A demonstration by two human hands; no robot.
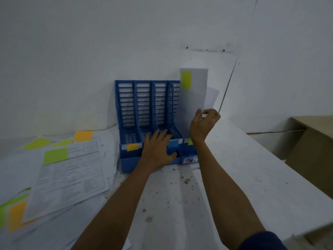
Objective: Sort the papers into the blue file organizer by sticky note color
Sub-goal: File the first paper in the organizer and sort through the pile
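The blue file organizer (129, 109) stands against the wall with several upright slots. Its front lip carries an orange label (132, 147), a blue label (173, 143) and a green one (190, 141). A sheet with a green sticky note (193, 98) stands upright in the rightmost slot. My right hand (202, 124) pinches this sheet near its lower right edge. My left hand (158, 150) lies flat over the organizer's front lip, fingers spread. A loose pile of papers (68, 175) with green and orange sticky notes covers the tabletop to the left.
The white tabletop (234, 168) is speckled with dirt and ends in an edge at the right. Beyond that edge stands a beige cabinet (313, 141). A white wall rises right behind the organizer.
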